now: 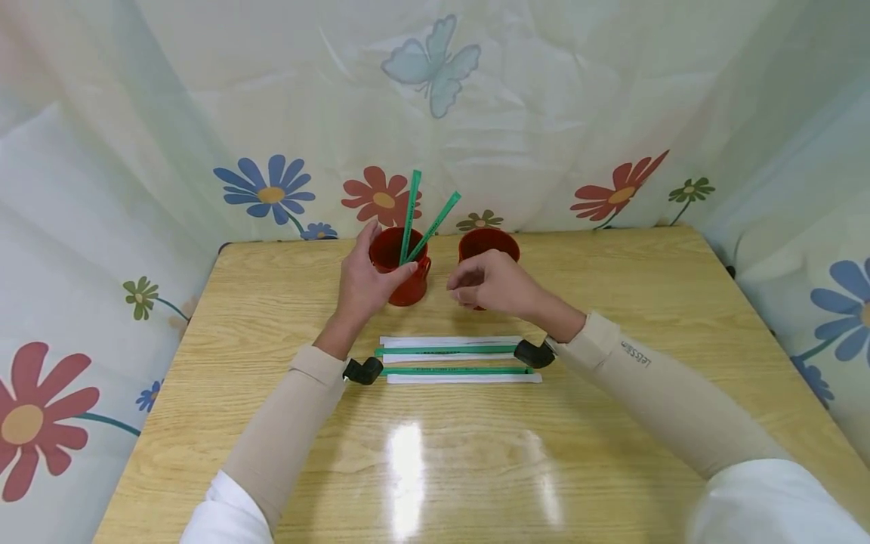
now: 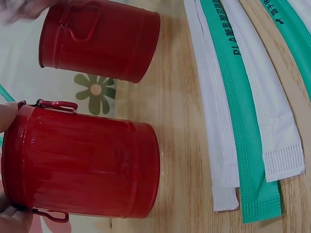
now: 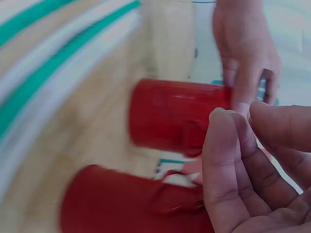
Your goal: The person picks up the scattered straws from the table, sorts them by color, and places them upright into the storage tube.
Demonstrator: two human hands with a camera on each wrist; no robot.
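Note:
My left hand point(image 1: 367, 276) grips the rim of the left red bucket point(image 1: 408, 293), thumb on the near side and fingers round the far side. Two green paper-wrapped straws point(image 1: 411, 215) stand tilted in that bucket. In the left wrist view the bucket point(image 2: 87, 165) fills the lower left, its small handles showing. My right hand point(image 1: 499, 283) hovers by the second red bucket point(image 1: 489, 240) and hides part of its front. The right wrist view shows the right fingers point(image 3: 221, 165) loosely bent towards the thumb, with nothing between them.
On the wooden table point(image 1: 272, 423), nearer me than the buckets, lie green wrapped straws point(image 1: 462, 350) and white wrapped straws point(image 1: 462, 378), side by side and lengthwise across. A flowered curtain point(image 1: 530, 136) hangs behind the table's back edge and along both sides.

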